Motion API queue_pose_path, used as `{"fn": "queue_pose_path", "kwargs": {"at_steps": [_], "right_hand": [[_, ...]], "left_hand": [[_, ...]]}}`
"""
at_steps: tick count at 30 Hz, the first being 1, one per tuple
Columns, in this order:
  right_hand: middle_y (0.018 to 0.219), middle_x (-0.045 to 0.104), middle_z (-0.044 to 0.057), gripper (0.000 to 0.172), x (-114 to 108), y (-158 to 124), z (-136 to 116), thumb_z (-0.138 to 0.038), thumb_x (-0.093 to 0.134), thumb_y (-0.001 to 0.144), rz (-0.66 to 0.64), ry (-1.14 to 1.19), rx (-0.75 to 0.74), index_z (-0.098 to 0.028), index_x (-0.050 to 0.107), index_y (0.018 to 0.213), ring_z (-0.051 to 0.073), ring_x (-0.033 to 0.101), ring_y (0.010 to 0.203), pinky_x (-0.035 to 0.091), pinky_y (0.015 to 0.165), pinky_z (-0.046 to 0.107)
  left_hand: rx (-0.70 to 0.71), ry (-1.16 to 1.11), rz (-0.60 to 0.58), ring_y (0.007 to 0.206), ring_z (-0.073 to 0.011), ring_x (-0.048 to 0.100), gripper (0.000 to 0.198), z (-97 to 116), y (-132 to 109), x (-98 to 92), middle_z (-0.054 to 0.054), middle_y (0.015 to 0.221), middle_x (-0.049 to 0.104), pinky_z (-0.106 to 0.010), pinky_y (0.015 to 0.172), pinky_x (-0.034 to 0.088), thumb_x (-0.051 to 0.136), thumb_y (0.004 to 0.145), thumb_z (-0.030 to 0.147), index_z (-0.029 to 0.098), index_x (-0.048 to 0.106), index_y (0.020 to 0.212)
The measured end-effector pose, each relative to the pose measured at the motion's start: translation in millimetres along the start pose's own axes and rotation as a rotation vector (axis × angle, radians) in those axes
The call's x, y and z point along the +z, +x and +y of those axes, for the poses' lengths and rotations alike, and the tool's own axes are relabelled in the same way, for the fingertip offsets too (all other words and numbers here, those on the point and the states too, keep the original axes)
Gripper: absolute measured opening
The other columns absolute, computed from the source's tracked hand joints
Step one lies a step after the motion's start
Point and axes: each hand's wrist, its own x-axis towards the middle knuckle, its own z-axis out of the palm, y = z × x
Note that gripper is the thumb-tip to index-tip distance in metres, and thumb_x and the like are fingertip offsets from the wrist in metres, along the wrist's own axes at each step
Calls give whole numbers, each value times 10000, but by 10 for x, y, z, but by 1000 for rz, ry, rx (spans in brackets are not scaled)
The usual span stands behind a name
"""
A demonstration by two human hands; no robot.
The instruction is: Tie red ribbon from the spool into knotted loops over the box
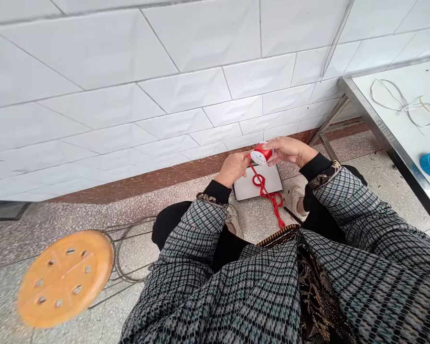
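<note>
I have the red spool point(261, 155) gripped in the right hand point(287, 149), while the fingers of the left hand point(233, 168) are drawn narrow at its other side; whether they pinch spool or ribbon, I cannot tell. Holding it from both sides seems to keep it steady above the far edge of the white panel point(242, 188) on the floor point(252, 220), so the looped red ribbon point(276, 210) hangs slack past the near edge.

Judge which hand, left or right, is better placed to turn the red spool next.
Probably the right hand: its fingers hold the red spool from the right side. The left hand is at the spool's left edge, near the hanging red cord; its exact grip is unclear.
</note>
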Motion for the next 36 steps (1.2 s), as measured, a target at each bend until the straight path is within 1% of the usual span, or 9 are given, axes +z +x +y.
{"fn": "queue_pose_path", "kwargs": {"at_steps": [3, 6, 10, 13, 16, 19, 23, 29, 36], "right_hand": [[753, 766, 46, 166, 15, 9, 11, -261, 797, 914, -37, -48, 7, -133, 729, 832, 143, 706, 656, 600, 684, 270], [767, 776, 43, 184, 12, 35, 40, -277, 852, 863, -63, -79, -14, -140, 739, 817, 124, 698, 664, 591, 671, 232], [764, 773, 35, 134, -6, 60, 74, -234, 840, 857, -62, -96, -37, -135, 757, 822, 112, 680, 660, 576, 712, 230], [764, 770, 36, 83, -16, 72, 94, -184, 809, 865, -60, -100, -49, -128, 763, 823, 112, 674, 679, 564, 773, 248], [743, 757, 28, 86, -11, 80, 106, -168, 808, 850, -55, -120, -51, -129, 758, 791, 111, 655, 679, 548, 804, 261], [711, 737, 15, 113, 11, 72, 99, -172, 799, 852, -66, -150, -64, -129, 753, 758, 106, 634, 674, 528, 787, 248], [676, 711, 6, 136, 47, 31, 59, -182, 807, 839, -82, -229, -99, -123, 751, 730, 96, 590, 647, 513, 786, 241], [687, 724, 15, 125, 79, 52, 68, -170, 752, 878, -62, -399, -136, -126, 756, 761, 108, 612, 676, 549, 798, 248], [654, 712, 29, 222, 120, 253, 229, -208, 790, 885, 16, -553, -94, -155, 706, 686, 152, 692, 591, 553, 709, 283]], "left_hand": [[-116, -374, -40, 391, -118, 590, 432, 34, -9, 14, 31, 575, 663, -225, 512, 440, 488, 1004, 286, 190, 724, 1352], [-201, -685, 12, 459, -126, 637, 407, 60, -23, 22, 9, 557, 660, -191, 453, 395, 562, 937, 274, 108, 732, 1268], [-237, -961, 21, 703, -164, 764, 335, 66, -41, -5, -80, 828, 800, -235, 633, 585, 663, 796, 226, 94, 759, 1088], [-230, -1068, 39, 743, -185, 774, 361, 51, -57, -44, -95, 851, 806, -298, 740, 635, 647, 748, 219, 84, 770, 1060], [-211, -1040, 68, 731, -180, 764, 357, 50, -72, -61, -94, 855, 799, -309, 738, 641, 679, 783, 250, 79, 768, 1083], [-213, -932, 107, 694, -138, 739, 351, 69, -65, -42, -64, 858, 786, -277, 721, 639, 733, 808, 208, 96, 751, 1140], [-234, -822, 208, 586, -106, 696, 324, 68, -7, 5, -26, 774, 747, -239, 639, 616, 646, 846, 117, 88, 727, 1158], [-263, -692, 351, 566, -124, 701, 375, -20, 110, 57, -8, 728, 705, -225, 580, 592, 504, 898, 105, 106, 690, 1223], [-290, -649, 342, 544, -155, 692, 471, -15, 128, 39, 3, 698, 660, -256, 554, 585, 418, 943, 152, 158, 629, 1364]]}}
